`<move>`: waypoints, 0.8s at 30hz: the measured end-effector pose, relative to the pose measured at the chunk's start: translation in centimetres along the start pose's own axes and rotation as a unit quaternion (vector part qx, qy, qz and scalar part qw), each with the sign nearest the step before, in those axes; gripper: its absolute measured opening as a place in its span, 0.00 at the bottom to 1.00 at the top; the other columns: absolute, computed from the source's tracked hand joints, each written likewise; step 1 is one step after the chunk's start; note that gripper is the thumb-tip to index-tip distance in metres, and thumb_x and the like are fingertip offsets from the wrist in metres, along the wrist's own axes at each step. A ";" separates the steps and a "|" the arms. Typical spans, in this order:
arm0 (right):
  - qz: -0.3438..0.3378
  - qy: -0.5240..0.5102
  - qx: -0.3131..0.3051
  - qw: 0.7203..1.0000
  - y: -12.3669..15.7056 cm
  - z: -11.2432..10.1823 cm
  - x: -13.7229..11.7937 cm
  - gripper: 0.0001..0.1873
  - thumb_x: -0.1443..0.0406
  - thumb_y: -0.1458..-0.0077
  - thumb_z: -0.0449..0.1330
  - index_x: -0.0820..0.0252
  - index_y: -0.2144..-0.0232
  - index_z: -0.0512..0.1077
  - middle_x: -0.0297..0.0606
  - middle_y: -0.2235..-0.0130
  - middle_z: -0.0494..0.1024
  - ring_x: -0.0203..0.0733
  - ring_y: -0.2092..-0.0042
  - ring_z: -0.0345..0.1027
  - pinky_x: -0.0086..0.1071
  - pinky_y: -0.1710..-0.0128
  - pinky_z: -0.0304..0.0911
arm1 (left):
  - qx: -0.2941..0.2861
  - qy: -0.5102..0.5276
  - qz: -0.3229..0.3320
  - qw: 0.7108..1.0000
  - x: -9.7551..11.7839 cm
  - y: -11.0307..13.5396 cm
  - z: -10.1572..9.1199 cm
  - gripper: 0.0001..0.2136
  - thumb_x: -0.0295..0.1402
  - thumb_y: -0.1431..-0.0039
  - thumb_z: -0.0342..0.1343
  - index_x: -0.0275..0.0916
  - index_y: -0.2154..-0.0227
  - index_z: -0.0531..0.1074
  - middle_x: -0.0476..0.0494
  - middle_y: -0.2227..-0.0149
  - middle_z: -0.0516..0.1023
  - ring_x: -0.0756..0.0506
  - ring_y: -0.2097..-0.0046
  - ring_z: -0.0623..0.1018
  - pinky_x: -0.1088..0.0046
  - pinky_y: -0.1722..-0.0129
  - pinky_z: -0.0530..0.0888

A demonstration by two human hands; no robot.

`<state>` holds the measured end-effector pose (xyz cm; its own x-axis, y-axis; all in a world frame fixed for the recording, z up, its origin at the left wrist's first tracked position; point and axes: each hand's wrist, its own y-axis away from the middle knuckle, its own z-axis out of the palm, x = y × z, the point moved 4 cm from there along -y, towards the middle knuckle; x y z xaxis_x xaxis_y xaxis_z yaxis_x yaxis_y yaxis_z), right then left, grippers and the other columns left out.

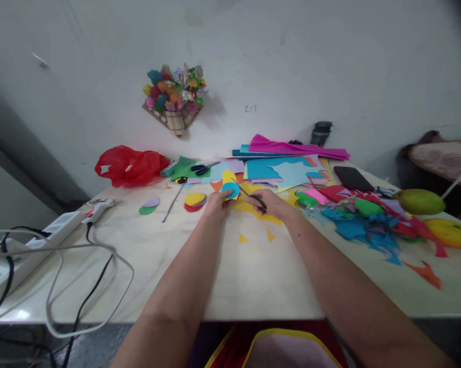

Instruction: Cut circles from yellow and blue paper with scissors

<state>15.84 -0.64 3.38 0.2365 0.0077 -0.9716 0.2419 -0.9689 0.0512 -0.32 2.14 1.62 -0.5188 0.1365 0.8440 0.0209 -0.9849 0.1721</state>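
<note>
My left hand (218, 203) pinches a blue paper circle (231, 190) laid over a piece of yellow paper (227, 177), near the middle of the table. In my right hand (272, 202) is a pair of dark-handled scissors (258, 201), its blades pointing left at the edge of the yellow paper. Under the right hand lies a larger yellow paper scrap (263, 210). Two small yellow offcuts (243, 238) rest closer to me. Left of my left hand sits a stack of yellow circles (195, 199) over red circles (194, 208).
A power strip (34, 245) with loose cables lies left, near a red plastic bag (128, 166). Behind are a second pair of scissors (202, 169) and coloured sheets (266, 168). Blue scraps (363, 230), a black phone-like slab (353, 178) and a yellow-green fruit (420, 201) occupy the right.
</note>
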 end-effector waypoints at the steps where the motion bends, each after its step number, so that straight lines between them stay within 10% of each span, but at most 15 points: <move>1: 0.000 -0.002 0.000 1.000 0.0 0.0 0.0 0.17 0.61 0.51 0.68 0.59 0.80 0.64 0.25 0.86 0.63 0.28 0.85 0.52 0.24 0.86 0.49 | -0.003 -0.002 0.001 1.000 0.0 0.0 0.0 0.14 0.19 0.52 0.63 0.31 0.60 0.75 0.40 0.68 0.81 0.44 0.67 0.83 0.79 0.78 0.76; 24: -0.009 0.004 0.005 1.000 -0.1 0.0 -0.1 0.18 0.60 0.52 0.69 0.59 0.80 0.64 0.26 0.86 0.63 0.28 0.84 0.53 0.24 0.86 0.49 | -0.009 -0.002 0.004 1.000 -0.2 -0.2 -0.1 0.14 0.20 0.53 0.62 0.31 0.61 0.75 0.38 0.68 0.82 0.44 0.67 0.83 0.79 0.76 0.77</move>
<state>15.83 -0.58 3.51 0.2389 0.0264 -0.9707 0.2368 -0.9710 0.0319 -0.26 2.33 1.37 -0.5159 0.1293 0.8468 0.0092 -0.9876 0.1564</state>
